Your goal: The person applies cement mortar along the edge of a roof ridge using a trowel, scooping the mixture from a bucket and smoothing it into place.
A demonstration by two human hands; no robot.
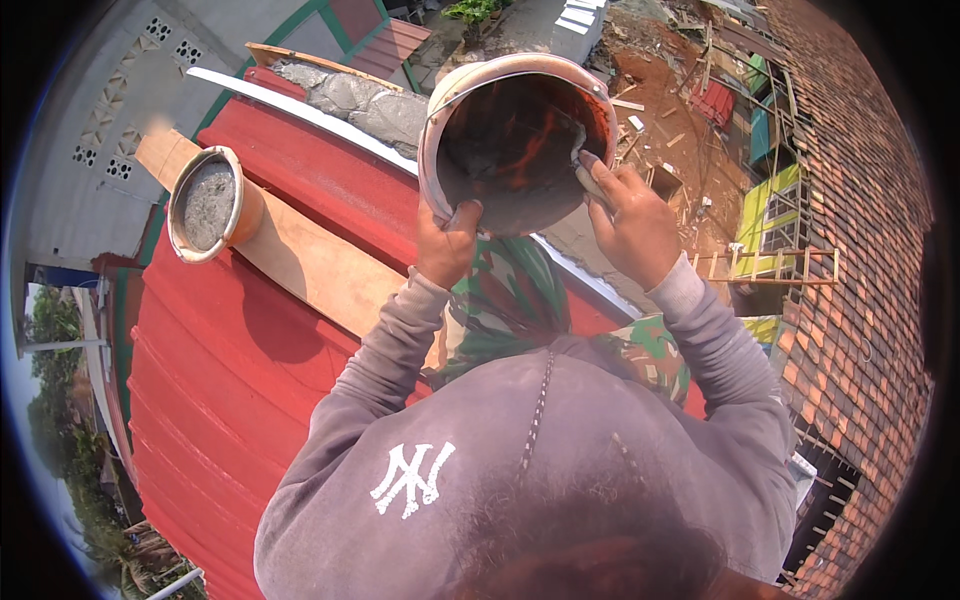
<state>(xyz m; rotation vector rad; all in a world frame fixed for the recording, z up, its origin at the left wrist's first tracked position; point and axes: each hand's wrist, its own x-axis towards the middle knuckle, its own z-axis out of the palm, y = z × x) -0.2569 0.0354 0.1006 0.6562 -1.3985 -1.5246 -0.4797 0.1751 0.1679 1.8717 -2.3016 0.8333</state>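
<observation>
Bucket up in front of the body, mouth tipped toward the camera, wire handle lying along the upper rim. Smeared inside with dark grey mix, with orange light glowing through the far wall. Clamped on the near left part of that rim: left hand, thumb over the edge, other fingers mostly hidden behind the wall. Wrapped around the grip of a small hand tool at the bucket's right side: right hand, fingers together on it. Possibly a trowel, though hard to tell with the far end lost in shadow inside the bucket.

Left of the bucket, and well apart from it, a second bucket, upright on a wooden plank and filled with pale grey cement. Under the plank, red roof sheets. Just beyond the bucket to the upper left, a rough grey ledge behind a white strip. Directly below the bucket, camouflage trousers. Far right of it, a tiled roof; beyond it to the upper right, reddish dirt strewn with wood scraps.
</observation>
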